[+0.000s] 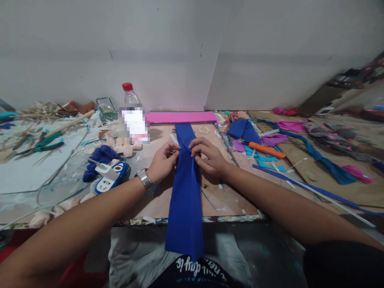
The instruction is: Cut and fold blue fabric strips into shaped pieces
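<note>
A long blue strip (186,200) runs from the back of the table down over its front edge toward my lap. My left hand (164,161) pinches the strip's left edge with thumb and forefinger; a metal watch is on that wrist. On the right edge, my right hand (208,157) grips the strip with curled fingers, and the material is creased and folded between the two hands. Behind it lies a flat pink strip (183,117). A small cream-coloured ring (204,130) rests to the right of the blue strip's far end.
To the left are green-handled pliers (45,145), a blue-and-white power socket (109,182), a lit phone (136,124) and a red-capped bottle (129,94). An orange cutter (265,150) and coloured scraps lie on the right. A wall stands behind the table.
</note>
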A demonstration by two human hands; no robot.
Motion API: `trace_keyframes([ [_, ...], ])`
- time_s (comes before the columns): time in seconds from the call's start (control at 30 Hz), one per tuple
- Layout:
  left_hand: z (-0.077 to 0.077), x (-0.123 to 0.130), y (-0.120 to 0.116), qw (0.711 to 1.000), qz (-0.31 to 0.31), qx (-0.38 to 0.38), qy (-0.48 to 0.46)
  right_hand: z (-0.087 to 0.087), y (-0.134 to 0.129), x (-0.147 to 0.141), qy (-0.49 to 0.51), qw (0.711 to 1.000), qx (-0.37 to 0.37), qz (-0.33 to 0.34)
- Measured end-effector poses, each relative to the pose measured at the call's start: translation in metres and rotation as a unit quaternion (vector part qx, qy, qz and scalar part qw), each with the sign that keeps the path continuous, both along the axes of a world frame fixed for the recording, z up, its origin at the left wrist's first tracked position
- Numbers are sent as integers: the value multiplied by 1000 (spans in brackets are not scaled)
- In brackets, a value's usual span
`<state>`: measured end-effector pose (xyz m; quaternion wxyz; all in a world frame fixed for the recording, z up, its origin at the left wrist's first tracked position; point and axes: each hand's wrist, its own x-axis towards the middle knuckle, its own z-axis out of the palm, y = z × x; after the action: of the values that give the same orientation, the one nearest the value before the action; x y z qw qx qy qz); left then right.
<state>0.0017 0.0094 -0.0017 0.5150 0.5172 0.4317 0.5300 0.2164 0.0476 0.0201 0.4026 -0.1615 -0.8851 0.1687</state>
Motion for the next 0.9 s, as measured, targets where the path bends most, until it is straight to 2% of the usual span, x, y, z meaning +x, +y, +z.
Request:
trace_keyframes([
  [0.1, -1, -1, 0, 1000, -1, -6, 23, -3, 3, 1, -17, 1000, -10, 8],
  [0.33, 1, -4, -1, 998, 0, 22, 62, -3, 11, 1, -169, 985, 6, 47],
  [0.53, 5, -5, -1, 994, -8, 66, 85, -2, 14, 5, -199, 978, 55, 40],
  [0.63, 5, -3, -2, 994, -17, 67, 87, -5, 13, 4, -174, 982, 61, 39],
  [0.73, 4, -3, -5, 992, -26, 76, 98, -5, 11, 2, -100, 994, 45, 22],
  [0.9, 3, -4, -7, 980, -8, 140, 139, 2, 12, 4, 12, 1000, 7, 5],
])
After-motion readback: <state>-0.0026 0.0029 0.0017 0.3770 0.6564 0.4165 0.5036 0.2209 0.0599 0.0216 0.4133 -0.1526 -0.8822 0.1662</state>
